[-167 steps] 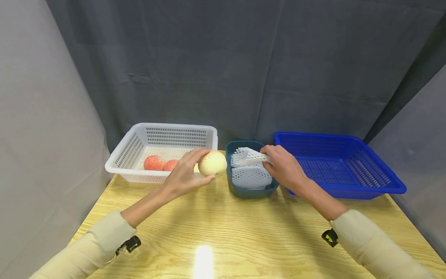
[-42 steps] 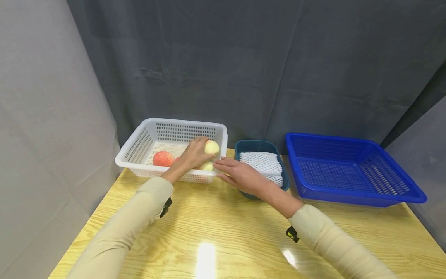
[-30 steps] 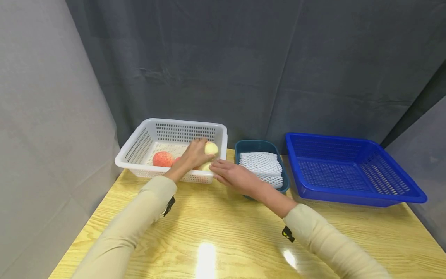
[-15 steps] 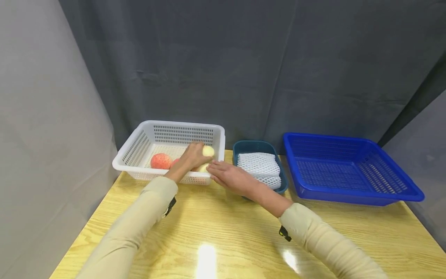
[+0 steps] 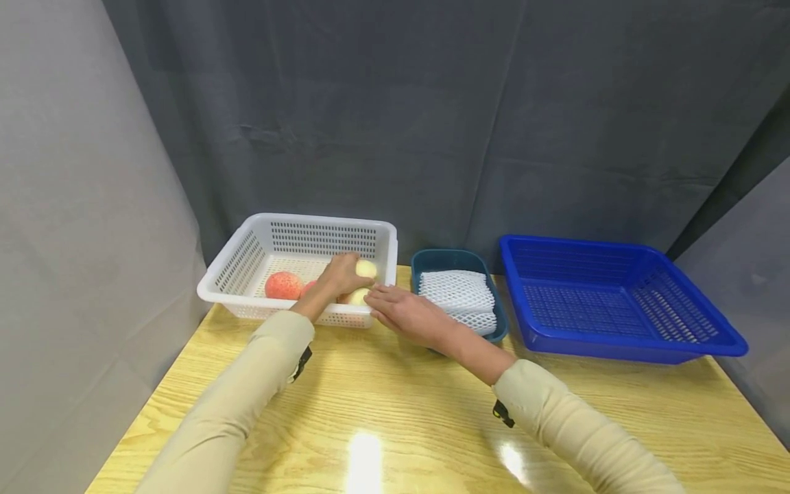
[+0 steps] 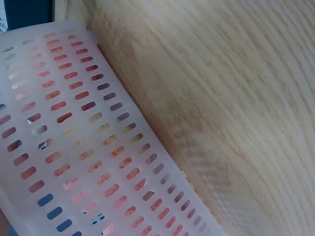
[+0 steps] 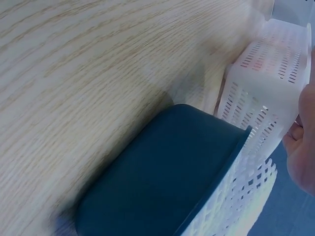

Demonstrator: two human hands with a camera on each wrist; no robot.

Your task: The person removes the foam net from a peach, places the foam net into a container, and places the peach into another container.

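Note:
In the head view, my left hand reaches over the front rim of the white slotted basket and grips a pale yellow peach between thumb and fingers. Below it lies a second pale peach; a red peach sits to the left, another partly behind the hand. My right hand has straight fingers, their tips at the basket's front right corner, overlapping the lower peach. The right wrist view shows this hand beside the basket wall. Reddish fruit shows through the slots in the left wrist view.
A dark teal bin holding white foam fruit nets stands right of the white basket, under the right forearm. Farther right is a blue basket. All stand on a wooden table, with a dark curtain behind.
Earlier, my left hand held a pale peach above the table and my right pinched a foam net. Now that hand is inside the white basket, and my right hand has left the nets for the basket's corner.

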